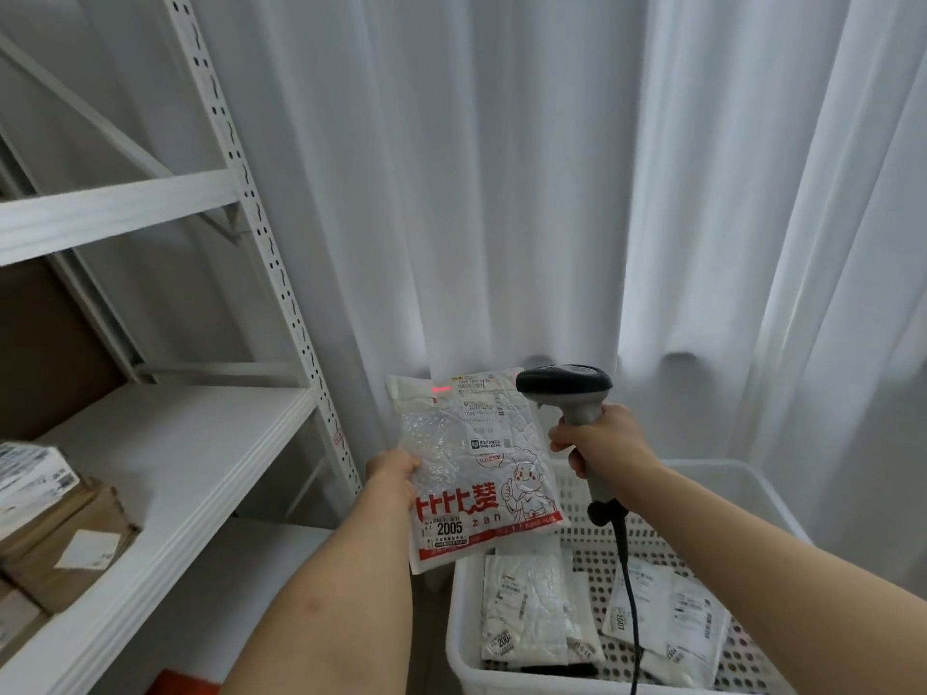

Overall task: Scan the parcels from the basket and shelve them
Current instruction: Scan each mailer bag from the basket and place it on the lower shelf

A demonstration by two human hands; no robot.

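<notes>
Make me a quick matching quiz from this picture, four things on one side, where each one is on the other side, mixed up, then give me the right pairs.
Things
1. barcode scanner
2. red and white parcel
3. white mailers
4. cardboard boxes

Places
A. lying in the white basket
B. held up in the left hand
C. sitting on the shelf at the left
D. gripped in the right hand

Pairs: 1-D, 2-B, 3-A, 4-C
</notes>
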